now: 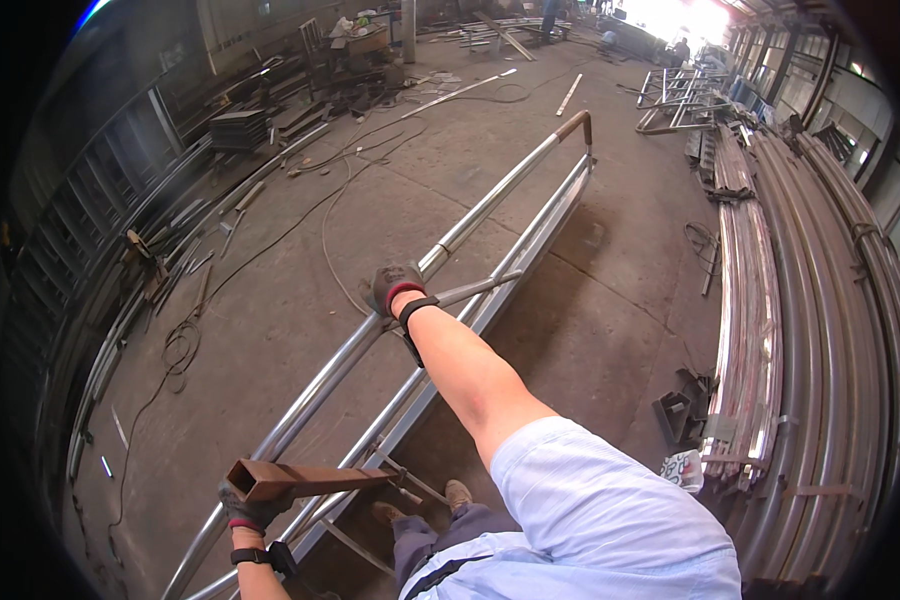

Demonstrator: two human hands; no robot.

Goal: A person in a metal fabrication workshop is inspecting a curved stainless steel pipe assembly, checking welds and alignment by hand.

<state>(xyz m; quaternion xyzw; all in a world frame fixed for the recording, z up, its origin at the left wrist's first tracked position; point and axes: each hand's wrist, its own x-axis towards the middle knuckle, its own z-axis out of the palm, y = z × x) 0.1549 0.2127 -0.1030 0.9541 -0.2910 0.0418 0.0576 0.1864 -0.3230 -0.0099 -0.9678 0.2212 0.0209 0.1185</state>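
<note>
A long frame of shiny metal tubes (320, 385) runs from the lower left to the upper middle, with a rusty brown bend (575, 124) at its far end. My right hand (397, 286), in a dark glove with a red cuff, is closed round its upper rail, where a slanting brace meets it. At the near end, my gloved left hand (250, 508) grips a rusty square tube (320, 480) close to its open end. That tube lies across the rails; whether it is fixed to them I cannot tell. Its body partly hides my left fingers.
Bundled long metal profiles (745, 330) lie along the right, beside dark brackets (682, 410). Cables (185, 345) trail over the concrete floor on the left, near scrap bars. More metal frames (680, 95) stand farther back. My shoes (457, 493) are close behind the frame.
</note>
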